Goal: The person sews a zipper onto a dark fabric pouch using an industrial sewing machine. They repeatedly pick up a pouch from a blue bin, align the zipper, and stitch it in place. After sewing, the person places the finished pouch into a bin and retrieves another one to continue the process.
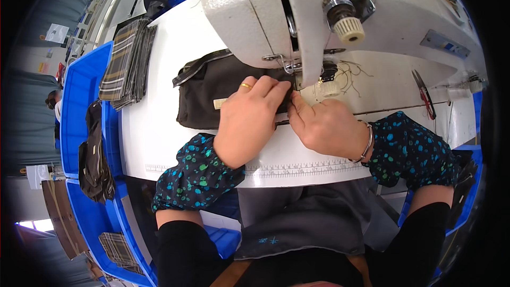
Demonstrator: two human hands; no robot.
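A dark brown fabric pouch [199, 101] with a zipper along its back edge and a small pale tag lies under the needle area of a white sewing machine [244, 16]. My left hand [247, 119] rests over the pouch, its bent fingers gripping the fabric just in front of the presser foot. My right hand [324, 125] pinches the pouch's right edge beside the left fingertips. The fingertips and the fabric between them are partly hidden.
Folded plaid fabric pieces [122, 64] lie at the worktable's [170, 32] back left. Blue bins [74, 122] with dark and plaid pieces stand left, another at right. Red-and-black scissors [425, 95] and loose threads lie right of the needle. Someone is partly visible at far left.
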